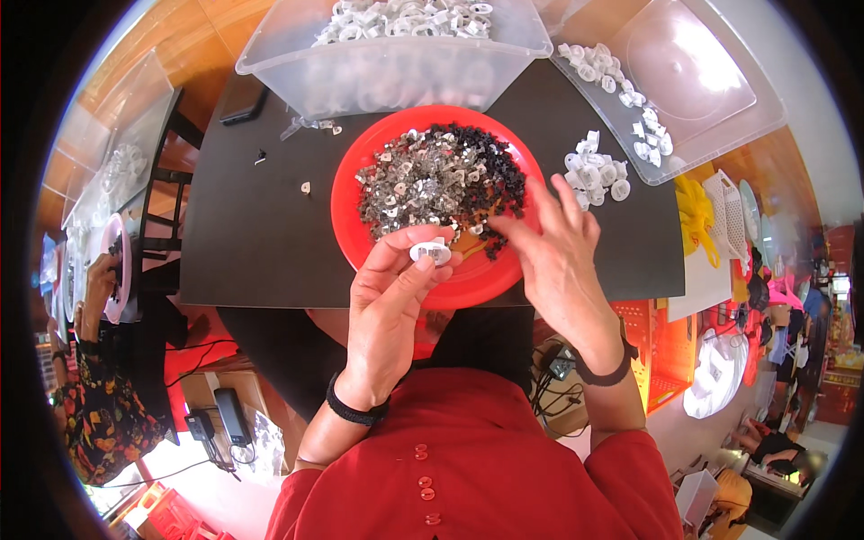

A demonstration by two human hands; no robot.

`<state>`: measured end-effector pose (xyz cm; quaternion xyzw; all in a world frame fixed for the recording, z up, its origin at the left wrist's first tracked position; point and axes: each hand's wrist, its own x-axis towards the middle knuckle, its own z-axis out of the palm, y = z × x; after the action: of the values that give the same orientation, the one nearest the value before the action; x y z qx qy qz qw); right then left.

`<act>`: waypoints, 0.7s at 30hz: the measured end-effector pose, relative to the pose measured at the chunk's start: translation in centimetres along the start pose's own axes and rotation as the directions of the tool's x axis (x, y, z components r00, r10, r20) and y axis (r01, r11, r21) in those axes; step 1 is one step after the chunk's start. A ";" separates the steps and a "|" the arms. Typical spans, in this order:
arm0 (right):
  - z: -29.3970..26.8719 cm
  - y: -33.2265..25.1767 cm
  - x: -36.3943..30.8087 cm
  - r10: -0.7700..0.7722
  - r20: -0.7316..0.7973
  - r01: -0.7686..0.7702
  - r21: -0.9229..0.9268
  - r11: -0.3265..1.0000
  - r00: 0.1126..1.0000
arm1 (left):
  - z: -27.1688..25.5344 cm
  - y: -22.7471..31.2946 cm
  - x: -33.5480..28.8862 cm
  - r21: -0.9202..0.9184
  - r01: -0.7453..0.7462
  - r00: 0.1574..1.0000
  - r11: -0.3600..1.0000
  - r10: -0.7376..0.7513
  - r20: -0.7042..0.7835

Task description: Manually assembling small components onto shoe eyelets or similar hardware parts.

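Observation:
My left hand (pixel 389 301) pinches a small white round plastic part (pixel 430 252) between thumb and fingers, just over the near rim of a red plate (pixel 349 220). The plate bears a heap of small silvery metal pieces (pixel 405 184) on its left and middle, and small black pieces (pixel 504 171) along its right side. Over the plate's right edge hovers my right hand (pixel 562 261), its fingers spread and the index finger reaching toward the black pieces. I see nothing held in it, though its thumb is partly hidden.
Beyond the plate stands a clear bin (pixel 396 76) of white parts. Loose white parts (pixel 594 171) lie to the right, near a translucent lid (pixel 684 81) bearing more. A phone (pixel 245 101) lies far left on the dark table (pixel 261 229). Another person's hand (pixel 101 283) is at the left.

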<state>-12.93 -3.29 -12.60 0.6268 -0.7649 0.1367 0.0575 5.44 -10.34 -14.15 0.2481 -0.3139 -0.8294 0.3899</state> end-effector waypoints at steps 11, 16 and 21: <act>0.0 0.1 -0.1 -0.071 -0.016 0.073 0.200 0.977 0.997 | -0.2 0.1 -0.1 -0.006 -0.001 1.000 1.000 0.001 0.011; -0.1 0.9 0.4 0.035 -0.100 -0.020 0.146 0.989 0.994 | -0.1 0.0 -0.1 -0.009 0.002 1.000 1.000 -0.001 0.015; 0.3 0.3 0.5 -0.013 -0.079 0.023 0.136 0.990 0.997 | -0.2 -0.1 -0.1 -0.003 -0.001 1.000 1.000 0.001 0.011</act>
<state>-13.35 -3.77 -12.76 0.6303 -0.7452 0.2127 0.0457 5.60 -10.28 -14.35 0.2428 -0.3148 -0.8310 0.3891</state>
